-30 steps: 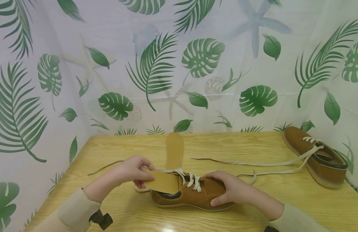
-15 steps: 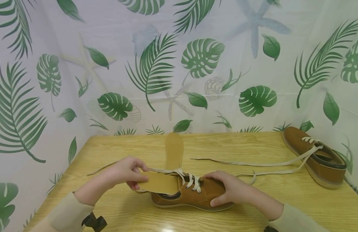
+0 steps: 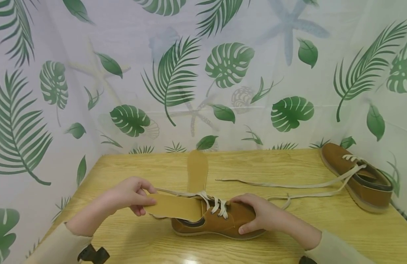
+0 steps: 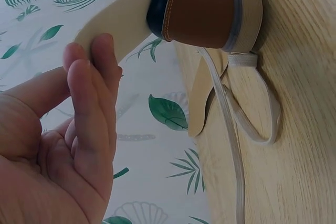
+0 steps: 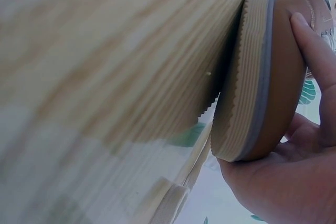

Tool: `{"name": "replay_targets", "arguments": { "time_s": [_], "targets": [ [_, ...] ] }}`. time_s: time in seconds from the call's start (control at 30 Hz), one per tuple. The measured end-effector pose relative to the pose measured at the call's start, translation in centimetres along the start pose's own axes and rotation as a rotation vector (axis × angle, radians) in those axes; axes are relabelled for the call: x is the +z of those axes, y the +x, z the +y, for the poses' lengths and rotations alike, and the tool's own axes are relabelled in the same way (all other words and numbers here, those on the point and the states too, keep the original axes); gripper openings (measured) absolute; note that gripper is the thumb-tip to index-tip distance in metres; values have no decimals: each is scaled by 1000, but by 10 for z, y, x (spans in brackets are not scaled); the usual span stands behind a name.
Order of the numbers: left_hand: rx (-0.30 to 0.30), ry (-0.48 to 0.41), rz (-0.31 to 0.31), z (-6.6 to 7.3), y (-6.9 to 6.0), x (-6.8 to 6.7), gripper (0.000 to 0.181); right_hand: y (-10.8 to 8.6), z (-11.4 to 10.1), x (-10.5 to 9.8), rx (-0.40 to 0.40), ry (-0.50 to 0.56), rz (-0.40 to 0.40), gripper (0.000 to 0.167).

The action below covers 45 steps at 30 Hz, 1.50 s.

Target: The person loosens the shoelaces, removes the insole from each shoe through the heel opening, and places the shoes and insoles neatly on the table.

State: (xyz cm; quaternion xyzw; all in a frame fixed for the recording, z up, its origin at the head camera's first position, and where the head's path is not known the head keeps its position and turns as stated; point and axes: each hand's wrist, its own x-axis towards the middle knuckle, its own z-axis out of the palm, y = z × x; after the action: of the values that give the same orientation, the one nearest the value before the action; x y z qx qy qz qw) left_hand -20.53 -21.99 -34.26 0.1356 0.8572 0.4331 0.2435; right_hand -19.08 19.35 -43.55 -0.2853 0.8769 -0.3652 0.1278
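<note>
A brown shoe (image 3: 223,222) with white laces lies sideways on the table, toe to the right. My right hand (image 3: 267,216) grips its toe from above, thumb on the near side; in the right wrist view the palm lies against the toe end. A tan insole (image 3: 175,206) sticks out of the shoe's opening, its front part hidden inside. My left hand (image 3: 135,196) pinches the insole's outer end between thumb and fingers. In the left wrist view the insole (image 4: 118,19) slants up out of the heel. Another tan insole (image 3: 197,170) lies flat behind the shoe.
A second brown shoe (image 3: 358,179) stands at the table's right edge, its long loose laces (image 3: 289,186) trailing left across the wooden table (image 3: 140,244). A leaf-patterned curtain (image 3: 190,91) hangs behind and along the sides.
My left hand has moved left, drawing the insole further out of the shoe, so more of it shows. The right hand and the shoe have stayed in place.
</note>
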Motion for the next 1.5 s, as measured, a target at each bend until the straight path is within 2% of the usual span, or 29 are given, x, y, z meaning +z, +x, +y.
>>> {"name": "replay_targets", "arguments": {
  "time_s": [0.63, 0.93, 1.27, 1.5],
  "targets": [
    [-1, -27, 20, -5, -18, -20, 45, 0, 0, 0, -16, -14, 3, 79],
    [3, -36, 11, -3, -31, -38, 40, -1, -1, 0, 7, 3, -11, 79],
    [15, -26, 23, 1, -43, -54, 34, -1, 3, 0, -5, 6, 1, 78],
    [15, 20, 68, 3, -56, -68, 36, -1, 2, 0, -4, 1, -5, 79]
  ]
}}
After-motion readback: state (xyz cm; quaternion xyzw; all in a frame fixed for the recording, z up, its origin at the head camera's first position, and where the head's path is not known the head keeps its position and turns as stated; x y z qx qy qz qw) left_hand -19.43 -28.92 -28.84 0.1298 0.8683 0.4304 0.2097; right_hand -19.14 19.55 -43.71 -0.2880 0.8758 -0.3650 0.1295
